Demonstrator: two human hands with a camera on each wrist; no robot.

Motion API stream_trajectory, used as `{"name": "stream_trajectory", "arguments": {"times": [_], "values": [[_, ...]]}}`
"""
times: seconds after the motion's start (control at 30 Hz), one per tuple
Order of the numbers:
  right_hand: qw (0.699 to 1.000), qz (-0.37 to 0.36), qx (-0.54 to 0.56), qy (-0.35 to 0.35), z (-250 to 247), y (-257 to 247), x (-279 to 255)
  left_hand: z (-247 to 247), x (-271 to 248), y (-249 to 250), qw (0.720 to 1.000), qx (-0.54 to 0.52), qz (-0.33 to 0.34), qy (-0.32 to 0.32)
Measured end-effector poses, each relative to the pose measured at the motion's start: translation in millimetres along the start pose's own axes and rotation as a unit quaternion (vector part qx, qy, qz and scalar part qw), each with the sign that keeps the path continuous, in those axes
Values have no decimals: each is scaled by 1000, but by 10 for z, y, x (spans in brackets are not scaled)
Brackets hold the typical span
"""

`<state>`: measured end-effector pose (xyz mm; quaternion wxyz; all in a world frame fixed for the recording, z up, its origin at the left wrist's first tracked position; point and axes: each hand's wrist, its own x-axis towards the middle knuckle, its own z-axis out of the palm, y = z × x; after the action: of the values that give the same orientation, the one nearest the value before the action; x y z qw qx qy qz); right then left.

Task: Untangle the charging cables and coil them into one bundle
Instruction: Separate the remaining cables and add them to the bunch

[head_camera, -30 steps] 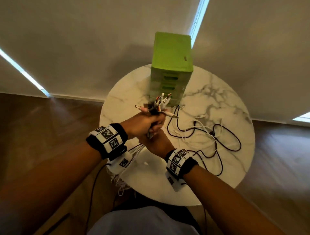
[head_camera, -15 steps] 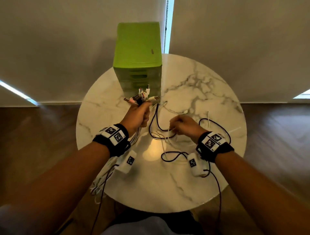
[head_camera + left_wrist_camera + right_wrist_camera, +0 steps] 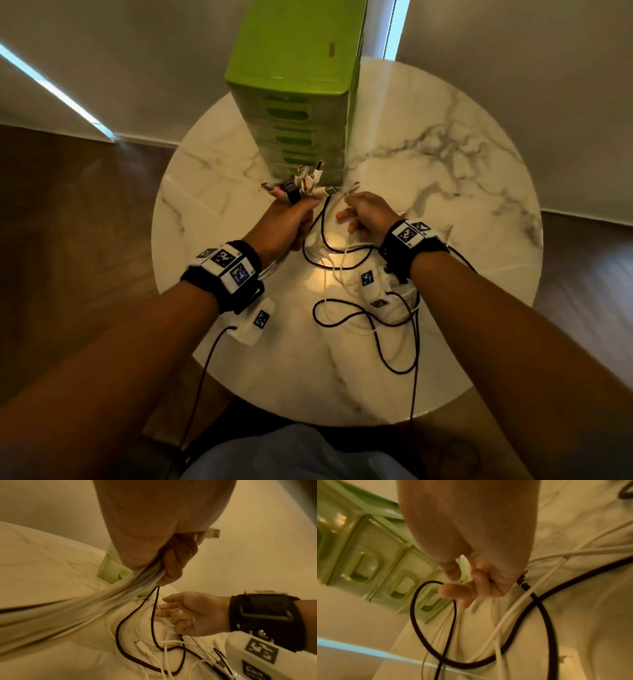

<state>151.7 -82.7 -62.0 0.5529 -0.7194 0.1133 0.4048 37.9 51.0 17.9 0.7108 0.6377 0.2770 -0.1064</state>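
Observation:
My left hand (image 3: 291,222) grips a bunch of cable ends; their USB plugs (image 3: 303,183) fan out above the fist. In the left wrist view the white cables (image 3: 102,599) stream out below the left hand (image 3: 171,561), with a black loop (image 3: 137,615) hanging under it. Just to the right, my right hand (image 3: 366,212) pinches a thin white cable (image 3: 351,190) with curled fingers (image 3: 471,585). Loose black cable (image 3: 342,318) and white cable (image 3: 346,263) lie tangled on the marble table (image 3: 445,171) under and behind the right wrist.
A green plastic drawer unit (image 3: 294,85) stands at the back of the round table, right behind the plugs. Cables from the left hand trail off the table's near-left edge (image 3: 205,353). Wooden floor surrounds the table, and a wall rises behind it.
The right hand left the shared grip, reached out over the loose cables to the right, and has come back beside the left hand holding a thin white cable. The left hand kept its bunch.

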Motion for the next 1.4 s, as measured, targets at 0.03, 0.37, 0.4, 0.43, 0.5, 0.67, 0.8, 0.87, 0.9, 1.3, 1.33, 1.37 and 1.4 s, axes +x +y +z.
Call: {"name": "stream_trajectory", "arguments": {"times": [0.03,0.37,0.4,0.43,0.5,0.67,0.8,0.87,0.9,1.3,1.33,1.37,1.4], "values": [[999,-15,-30,18,-4,14,11,4,4,-21,1000,-8,4,7],[955,-263,75,111,-180,107,-621,-127,76,-54,998,-20,8,61],[953,-278,82,89,-187,64,-770,-133,61,-51,998,-29,4,62],[951,-291,84,69,-185,28,-909,-135,44,-57,998,-37,-1,58],[947,-311,67,45,-151,-37,-1153,-147,26,-67,998,-56,-3,38],[924,-368,-86,51,119,-86,-1572,-184,-74,5,984,-170,-32,-40],[902,-388,-173,74,377,-19,-1696,-269,-202,114,970,-218,-29,-106],[900,-378,-201,82,456,8,-1706,-326,-255,156,965,-230,-18,-127],[896,-382,-210,83,506,-4,-1740,-366,-291,181,965,-224,-10,-136],[954,-283,-83,-52,934,-99,-2048,-590,-478,511,984,-50,127,-116],[950,-288,-98,-70,958,-62,-2051,-588,-497,556,982,-69,130,-121],[947,-289,-112,-85,982,-19,-2055,-579,-524,610,979,-86,135,-125],[946,-283,-124,-100,1007,32,-2059,-575,-552,672,976,-104,141,-128]]}}
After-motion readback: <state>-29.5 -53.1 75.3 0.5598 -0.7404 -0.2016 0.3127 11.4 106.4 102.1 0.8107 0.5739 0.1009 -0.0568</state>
